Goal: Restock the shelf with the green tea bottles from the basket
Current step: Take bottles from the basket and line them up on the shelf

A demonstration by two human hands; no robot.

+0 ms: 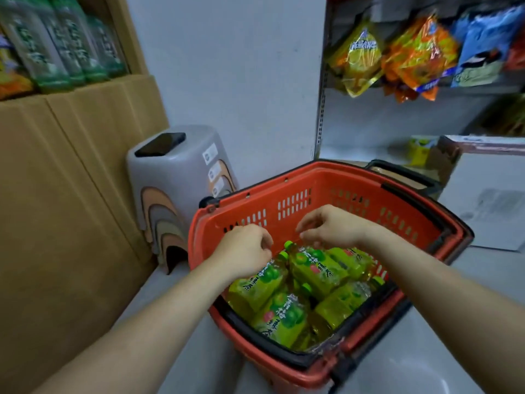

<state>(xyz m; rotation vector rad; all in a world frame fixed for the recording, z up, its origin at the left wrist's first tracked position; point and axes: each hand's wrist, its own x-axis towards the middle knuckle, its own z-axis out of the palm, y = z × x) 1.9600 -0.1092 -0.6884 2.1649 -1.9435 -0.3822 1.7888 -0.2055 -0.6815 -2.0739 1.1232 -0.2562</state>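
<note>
Left hand (244,248) and right hand (326,226) hover, fingers curled, over the cap ends of the green tea bottles (315,265) in the basket (321,177), probably for a neck grip; whether either pinches anything, I cannot tell.

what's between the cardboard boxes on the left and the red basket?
A stack of grey plastic stools, dark phone on top, stands between the cardboard boxes and the basket, seen in the head view.

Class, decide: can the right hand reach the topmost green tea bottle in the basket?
Probably yes: the right hand hovers just above that bottle, the basket is open-topped, nothing lies between.
</note>
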